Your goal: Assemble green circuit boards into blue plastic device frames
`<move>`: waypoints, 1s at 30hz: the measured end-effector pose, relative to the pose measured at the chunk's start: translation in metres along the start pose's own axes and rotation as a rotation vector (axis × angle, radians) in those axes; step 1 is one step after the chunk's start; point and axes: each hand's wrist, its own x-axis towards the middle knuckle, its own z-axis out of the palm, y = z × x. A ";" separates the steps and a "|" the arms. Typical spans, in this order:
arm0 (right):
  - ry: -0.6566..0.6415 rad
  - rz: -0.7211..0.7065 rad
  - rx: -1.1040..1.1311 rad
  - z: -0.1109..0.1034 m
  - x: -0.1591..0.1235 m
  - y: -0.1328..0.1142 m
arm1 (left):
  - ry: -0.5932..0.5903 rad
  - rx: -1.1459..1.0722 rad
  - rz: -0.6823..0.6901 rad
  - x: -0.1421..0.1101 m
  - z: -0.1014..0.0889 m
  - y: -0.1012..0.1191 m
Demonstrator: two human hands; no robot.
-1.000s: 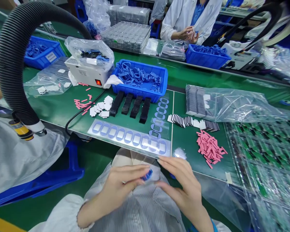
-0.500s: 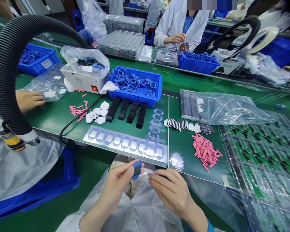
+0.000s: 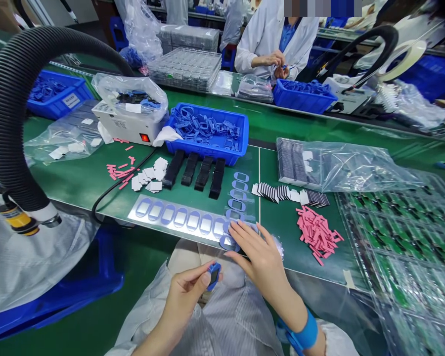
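Casing (image 3: 214, 276), blue with a dark window, is pinched between thumb and fingers of your left hand (image 3: 187, 291), on your side of the front edge of the worktop (image 3: 282, 217). Your right hand (image 3: 261, 254) is over the right end of the silvery strip (image 3: 132, 214) along that edge, grip released, fingers extended; contact cannot be confirmed. Pink pieces (image 3: 316, 235) lie piled farther right.

Left hand (image 3: 187, 290) in a pinch, right hand (image 3: 258, 254) palm-down.
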 end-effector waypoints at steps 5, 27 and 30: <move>-0.003 -0.006 -0.070 0.000 0.001 -0.008 | 0.035 -0.031 -0.014 -0.001 0.005 0.002; 0.199 0.453 0.472 -0.029 0.001 0.027 | -0.028 0.002 0.113 0.007 0.017 0.024; 0.259 0.594 0.811 -0.038 -0.007 0.022 | -0.020 -0.040 0.149 0.016 0.030 0.034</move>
